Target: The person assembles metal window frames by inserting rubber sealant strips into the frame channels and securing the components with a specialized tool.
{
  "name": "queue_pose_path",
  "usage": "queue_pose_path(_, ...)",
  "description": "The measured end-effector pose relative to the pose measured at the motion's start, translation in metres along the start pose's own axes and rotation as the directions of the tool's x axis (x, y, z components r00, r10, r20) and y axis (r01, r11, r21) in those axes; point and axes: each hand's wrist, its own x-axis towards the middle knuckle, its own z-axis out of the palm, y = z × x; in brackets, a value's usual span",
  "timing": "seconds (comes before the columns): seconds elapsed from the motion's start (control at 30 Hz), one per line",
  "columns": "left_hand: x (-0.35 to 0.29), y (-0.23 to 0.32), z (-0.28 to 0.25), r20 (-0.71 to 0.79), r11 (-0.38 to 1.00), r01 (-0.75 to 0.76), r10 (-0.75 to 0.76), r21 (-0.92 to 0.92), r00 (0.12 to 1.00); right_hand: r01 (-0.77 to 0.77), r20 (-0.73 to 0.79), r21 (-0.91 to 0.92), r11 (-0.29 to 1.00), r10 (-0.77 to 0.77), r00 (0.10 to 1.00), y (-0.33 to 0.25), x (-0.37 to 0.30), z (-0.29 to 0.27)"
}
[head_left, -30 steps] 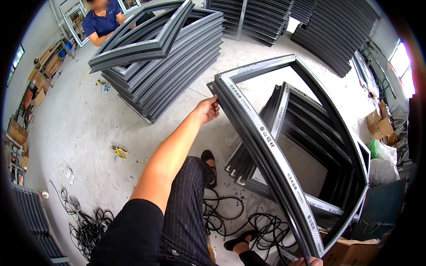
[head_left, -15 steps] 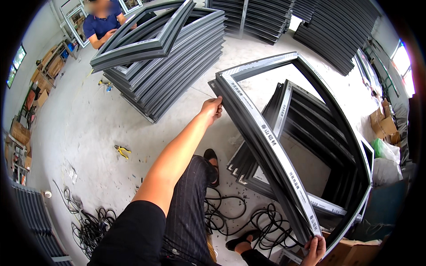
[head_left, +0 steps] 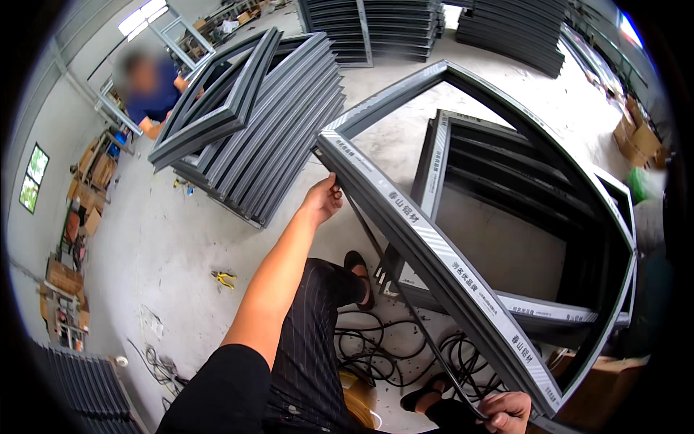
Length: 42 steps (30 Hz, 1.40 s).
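Observation:
A large dark grey window frame [head_left: 434, 253] with a curved side and pale printed film leans across the right half of the head view, over other frames. Along its near side, a thin black rubber strip [head_left: 405, 304] hangs away from the bar and runs between my hands. My left hand [head_left: 323, 199] is closed by the frame's upper left corner, pinching the strip's upper end. Low at the frame's near corner, my right hand [head_left: 506, 411] has its fingers curled round the strip's lower part.
Stacked grey frames [head_left: 267, 145] stand at the upper left, with a co-worker [head_left: 148, 94] behind them. More frames [head_left: 506, 210] lie beneath mine. Yellow-handled pliers [head_left: 224, 279] and coiled black strip [head_left: 376, 347] are on the floor. A cardboard box [head_left: 600, 383] sits lower right.
The black strip now shows apart from the frame's near side, stretched between my hands. My left hand has shifted slightly left and down from the corner. The view has turned.

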Motion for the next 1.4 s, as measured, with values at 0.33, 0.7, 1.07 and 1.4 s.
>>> queue_pose_path(0.33,-0.005,0.001,0.009,-0.006,0.999,0.029,-0.029,0.041,1.0,0.081,-0.074,0.837,0.542,-0.034,0.997,0.034,-0.01,-0.017)
queue_pose_path(0.7,-0.02,-0.005,0.032,-0.108,0.96,-0.047,0.08,0.277,0.991,-0.326,-0.557,-0.787,0.524,-0.373,0.742,0.04,-0.021,-0.024)
queue_pose_path(1.07,-0.027,-0.013,0.033,-0.141,0.974,0.1,-0.072,0.202,0.987,-0.189,-0.276,-0.959,0.21,-0.552,0.787,0.029,-0.01,-0.02)
queue_pose_path(1.4,-0.025,-0.036,0.032,-0.089,0.985,0.073,-0.059,0.155,0.994,-0.096,-0.362,-0.786,0.61,-0.33,0.871,0.019,-0.022,-0.022)
